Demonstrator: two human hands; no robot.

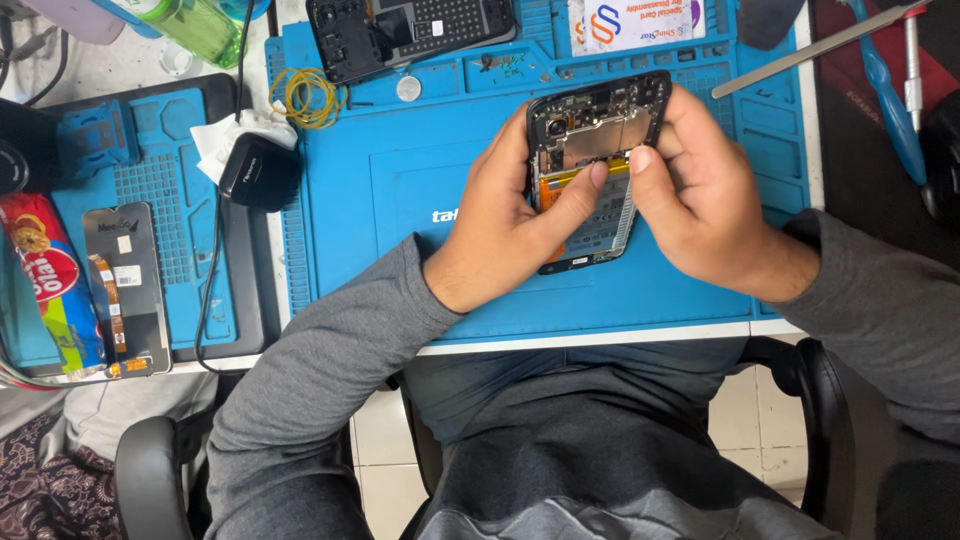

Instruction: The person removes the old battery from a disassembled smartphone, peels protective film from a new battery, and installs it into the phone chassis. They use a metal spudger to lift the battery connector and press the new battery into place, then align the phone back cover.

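Over the blue mat [400, 240] we hold the opened phone [596, 165] in 2 hands, its long axis running away from us, camera end farthest. Our left hand [515, 225] curls around the left edge, thumb pressing inside, while our right hand [705, 205] clasps the right edge. It looks light, stiff and fragile; the frame edges seem safest to grip.

Red snack pkg [48, 290] far left.
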